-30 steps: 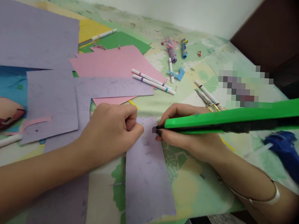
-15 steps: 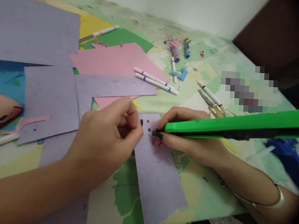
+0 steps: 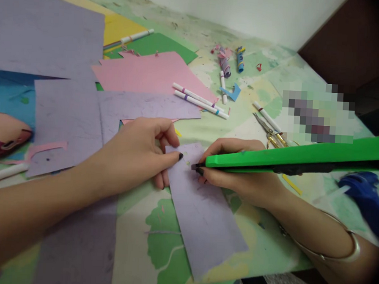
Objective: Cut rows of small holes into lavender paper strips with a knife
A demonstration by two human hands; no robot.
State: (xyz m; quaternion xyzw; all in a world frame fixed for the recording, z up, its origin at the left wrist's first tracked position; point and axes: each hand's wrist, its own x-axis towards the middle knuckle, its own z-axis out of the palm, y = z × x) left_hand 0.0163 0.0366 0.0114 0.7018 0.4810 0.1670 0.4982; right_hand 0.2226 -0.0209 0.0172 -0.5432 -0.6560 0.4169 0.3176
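Note:
A strip of purple paper (image 3: 204,215) lies at a slant before me, with two small holes near its top end. My left hand (image 3: 155,153) holds the strip's upper left edge, thumb on top and fingers at the side and underneath. My right hand (image 3: 232,174) grips a long green-and-black utility knife (image 3: 290,155) like a pen. Its dark tip meets the paper just right of the holes, close to my thumb; the blade itself is hard to make out.
Larger purple sheets (image 3: 66,118), pink paper (image 3: 148,72) and green paper (image 3: 172,45) overlap at left. Markers (image 3: 201,103), gold-handled scissors (image 3: 269,131) and rolled paper figures (image 3: 240,60) lie farther back. A blue glue gun (image 3: 361,193) sits at right.
My left hand has gone from a raised pinch beside the strip to holding its edge. The strip has shifted slightly, its lower end moving right. The knife tip stays near the holes.

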